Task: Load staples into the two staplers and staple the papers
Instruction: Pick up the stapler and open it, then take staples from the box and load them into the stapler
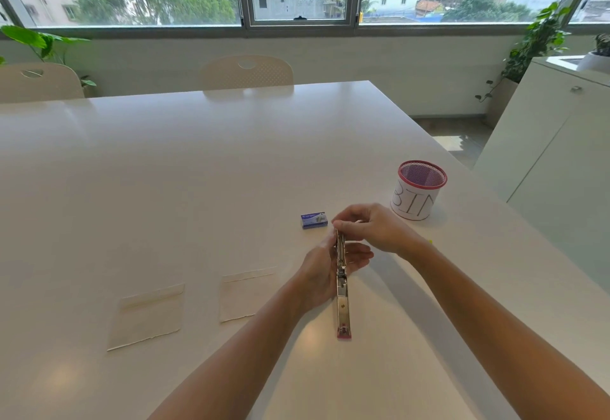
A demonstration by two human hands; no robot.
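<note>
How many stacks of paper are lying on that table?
2. One stack lies at the near left of the table; the other stack lies to its right, just left of the hands. I see no more.

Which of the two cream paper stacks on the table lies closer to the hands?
The right-hand cream paper stack, lying just beside the left hand; the other stack lies farther left.

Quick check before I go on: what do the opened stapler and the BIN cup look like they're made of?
Stapler: shiny silver channel, looks like polished or plated metal from its reflections; the pink tip is probably plastic. BIN cup: fine mesh wall with a pink rim, likely coated wire mesh, wrapped in a white, paper-like hand-lettered label.
</note>
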